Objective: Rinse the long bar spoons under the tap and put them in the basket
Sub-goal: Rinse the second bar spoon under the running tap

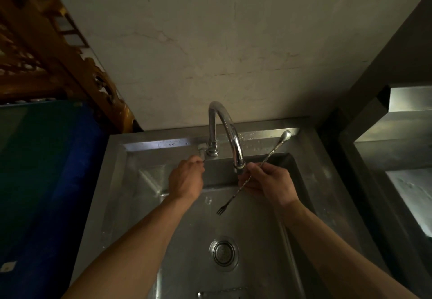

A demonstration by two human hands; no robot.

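My right hand (pixel 268 181) grips a long twisted bar spoon (pixel 274 150) around its middle, right beside the tap spout's outlet. The spoon slants: its bowl points up and right over the sink's back ledge, its small fork end (pixel 220 211) hangs down left over the basin. My left hand (pixel 185 178) is closed on the tap lever (pixel 201 150) at the base of the chrome gooseneck tap (pixel 224 125). No water stream shows under the spout. No basket is in sight.
The steel sink (pixel 121 196) has a round drain strainer (pixel 223 253) in its floor and something metallic at its near edge (pixel 219 294). A blue crate (pixel 46 181) stands left, carved wood above it. A steel counter (pixel 402 135) sits right. A plaster wall rises behind.
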